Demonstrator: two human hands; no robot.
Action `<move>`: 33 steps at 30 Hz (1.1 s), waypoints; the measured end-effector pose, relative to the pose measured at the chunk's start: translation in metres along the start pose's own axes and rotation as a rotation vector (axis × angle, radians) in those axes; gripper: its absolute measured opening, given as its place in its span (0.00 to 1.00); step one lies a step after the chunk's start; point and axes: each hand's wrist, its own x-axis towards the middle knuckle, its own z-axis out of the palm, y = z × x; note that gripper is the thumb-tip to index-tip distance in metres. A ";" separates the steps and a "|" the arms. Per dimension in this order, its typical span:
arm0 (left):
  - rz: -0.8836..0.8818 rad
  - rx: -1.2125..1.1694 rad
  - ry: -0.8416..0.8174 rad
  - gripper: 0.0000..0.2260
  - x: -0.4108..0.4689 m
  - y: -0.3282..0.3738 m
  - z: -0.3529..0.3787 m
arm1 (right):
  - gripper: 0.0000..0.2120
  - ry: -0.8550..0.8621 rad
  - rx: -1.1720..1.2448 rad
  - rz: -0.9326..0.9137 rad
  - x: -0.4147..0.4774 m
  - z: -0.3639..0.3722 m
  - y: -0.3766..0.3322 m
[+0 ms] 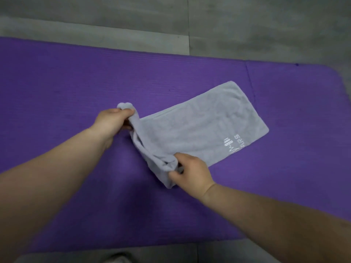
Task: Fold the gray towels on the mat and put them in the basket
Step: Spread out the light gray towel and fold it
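One gray towel [199,128] lies on the purple mat [57,88], stretching toward 2 o'clock from both hands. The left hand [112,121] pinches its raised far corner; the right hand [191,170] grips the bunched near corner.

Just bare concrete-looking floor here

I'm over a gray floor [247,25] with big slabs, thin seams between them, dim flat light.

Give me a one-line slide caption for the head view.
Both hands, left and right, pinch the near end of a gray towel lying on a purple mat, lifting it to fold.
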 end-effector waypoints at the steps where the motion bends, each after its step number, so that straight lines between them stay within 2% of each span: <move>1: 0.040 0.010 0.036 0.11 0.005 0.009 0.016 | 0.20 -0.043 0.083 0.117 0.003 -0.017 0.010; 3: 0.107 0.051 0.059 0.14 0.015 0.029 0.050 | 0.06 -0.068 0.235 0.263 0.014 -0.050 0.036; 9: 0.241 0.207 -0.074 0.19 0.033 0.079 0.153 | 0.14 0.175 0.481 0.522 0.031 -0.120 0.101; 15: 0.268 0.286 -0.132 0.19 0.047 0.093 0.225 | 0.12 0.372 0.738 0.695 0.030 -0.125 0.143; 18: 0.329 0.386 -0.222 0.11 0.046 0.087 0.241 | 0.11 0.416 0.773 0.782 0.028 -0.120 0.157; 21: 0.398 0.613 -0.369 0.20 0.048 0.072 0.237 | 0.06 0.457 0.781 0.920 0.026 -0.119 0.170; 22: 0.461 0.705 -0.367 0.22 0.049 0.068 0.231 | 0.09 0.482 0.718 0.958 0.025 -0.118 0.174; 23: 0.534 0.777 -0.334 0.23 0.050 0.064 0.222 | 0.17 0.497 0.576 0.985 0.024 -0.116 0.177; 24: 0.583 0.827 -0.278 0.24 0.053 0.059 0.211 | 0.23 0.517 0.369 0.973 0.021 -0.112 0.175; 25: 0.603 0.859 -0.210 0.25 0.055 0.055 0.198 | 0.24 0.562 0.143 0.880 0.018 -0.109 0.168; 27: 0.552 0.870 -0.094 0.25 0.060 0.044 0.169 | 0.24 0.612 -0.227 0.490 0.014 -0.099 0.152; 29: 0.425 0.869 -0.083 0.24 0.060 0.033 0.145 | 0.21 0.477 -0.373 0.138 0.012 -0.083 0.138; 30: 0.377 0.885 -0.105 0.22 0.058 0.028 0.137 | 0.19 0.374 -0.375 0.034 0.010 -0.072 0.129; 31: 0.353 0.905 -0.132 0.21 0.057 0.023 0.132 | 0.19 0.278 -0.383 -0.025 0.008 -0.062 0.121; 33: 0.348 0.945 -0.171 0.21 0.054 0.016 0.128 | 0.27 0.089 -0.455 -0.043 0.005 -0.044 0.105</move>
